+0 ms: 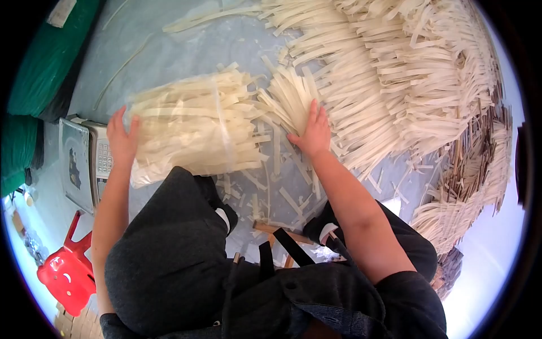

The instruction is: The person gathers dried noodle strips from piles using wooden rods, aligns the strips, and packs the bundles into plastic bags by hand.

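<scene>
A clear plastic bag (186, 121) packed with flat, pale cream strips, which look like dried noodles or tofu skin, lies in front of me. At its left end is my left hand (122, 135), thumb and fingers apart, against or just beside the plastic. To the right of the bag, my right hand (314, 130) rests with stretched fingers along a small loose bundle of the same strips (291, 93). That bundle fans out between the bag's right end and a large pile of strips (384, 85). Whether the right palm presses on the bundle is hidden.
A digital scale (84, 161) stands left of my left forearm. Green sacks (48, 62) are at the upper left, a red plastic stool (70, 271) at the lower left. Broken strips (291, 200) litter the grey surface by my feet. A wooden piece (279, 233) is between my legs.
</scene>
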A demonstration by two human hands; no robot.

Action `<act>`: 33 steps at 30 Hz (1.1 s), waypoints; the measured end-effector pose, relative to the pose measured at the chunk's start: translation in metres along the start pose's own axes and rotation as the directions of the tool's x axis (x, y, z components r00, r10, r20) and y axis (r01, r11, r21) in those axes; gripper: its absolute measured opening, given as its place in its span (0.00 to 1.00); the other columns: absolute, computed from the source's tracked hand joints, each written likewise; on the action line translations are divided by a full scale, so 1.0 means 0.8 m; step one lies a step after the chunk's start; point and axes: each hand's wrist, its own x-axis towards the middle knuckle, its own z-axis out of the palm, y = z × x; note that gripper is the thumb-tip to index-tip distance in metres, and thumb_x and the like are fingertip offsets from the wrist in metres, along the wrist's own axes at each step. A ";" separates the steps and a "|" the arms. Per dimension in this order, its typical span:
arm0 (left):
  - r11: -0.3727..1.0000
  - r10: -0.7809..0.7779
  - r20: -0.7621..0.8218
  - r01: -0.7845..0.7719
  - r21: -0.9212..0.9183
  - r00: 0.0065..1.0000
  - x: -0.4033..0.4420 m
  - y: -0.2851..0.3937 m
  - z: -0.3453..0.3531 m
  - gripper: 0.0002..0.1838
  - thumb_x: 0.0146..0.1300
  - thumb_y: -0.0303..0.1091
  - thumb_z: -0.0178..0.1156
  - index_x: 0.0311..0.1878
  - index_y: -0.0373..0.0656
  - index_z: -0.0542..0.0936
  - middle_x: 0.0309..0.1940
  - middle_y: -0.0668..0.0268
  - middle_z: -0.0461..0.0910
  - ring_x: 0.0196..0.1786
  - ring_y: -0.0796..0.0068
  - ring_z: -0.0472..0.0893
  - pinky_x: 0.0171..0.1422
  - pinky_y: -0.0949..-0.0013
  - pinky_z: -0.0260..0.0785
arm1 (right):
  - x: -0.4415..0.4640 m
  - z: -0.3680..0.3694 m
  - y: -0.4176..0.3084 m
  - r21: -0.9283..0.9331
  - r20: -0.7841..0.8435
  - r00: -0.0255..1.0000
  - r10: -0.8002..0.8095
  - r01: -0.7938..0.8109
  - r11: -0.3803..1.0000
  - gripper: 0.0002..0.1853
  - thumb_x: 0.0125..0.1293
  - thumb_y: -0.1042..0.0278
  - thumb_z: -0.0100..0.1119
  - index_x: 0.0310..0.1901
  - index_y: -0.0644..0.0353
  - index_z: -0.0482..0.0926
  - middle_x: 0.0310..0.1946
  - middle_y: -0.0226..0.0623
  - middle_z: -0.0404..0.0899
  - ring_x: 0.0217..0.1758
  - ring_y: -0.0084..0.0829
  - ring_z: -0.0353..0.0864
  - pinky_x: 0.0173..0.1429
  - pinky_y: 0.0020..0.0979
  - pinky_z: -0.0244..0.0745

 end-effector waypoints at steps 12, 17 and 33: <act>0.826 0.562 0.383 -0.478 -0.298 0.733 -0.062 0.266 -0.001 0.21 0.60 0.41 0.66 0.56 0.50 0.78 0.46 0.58 0.71 0.49 0.60 0.75 0.50 0.62 0.72 | 0.006 0.012 0.003 0.045 -0.033 0.981 0.189 -0.187 0.981 0.63 0.44 0.58 0.75 0.77 0.50 0.39 0.46 0.50 0.75 0.50 0.48 0.78 0.55 0.41 0.75; 0.801 0.394 0.460 -0.053 -0.596 0.796 -0.057 0.240 0.014 0.17 0.62 0.34 0.63 0.55 0.48 0.80 0.44 0.68 0.73 0.46 0.74 0.77 0.48 0.69 0.72 | 0.021 -0.016 0.041 0.417 0.132 0.985 0.108 -0.154 0.896 0.56 0.45 0.64 0.70 0.76 0.49 0.47 0.55 0.51 0.76 0.57 0.50 0.77 0.60 0.42 0.73; 0.367 -0.022 0.860 0.804 -0.468 0.510 -0.023 0.173 0.019 0.12 0.65 0.36 0.62 0.49 0.45 0.78 0.36 0.74 0.76 0.36 0.83 0.75 0.40 0.75 0.69 | -0.014 -0.177 -0.051 0.899 0.080 0.885 -0.458 0.134 0.416 0.48 0.44 0.73 0.65 0.72 0.55 0.58 0.54 0.39 0.76 0.56 0.32 0.76 0.61 0.34 0.71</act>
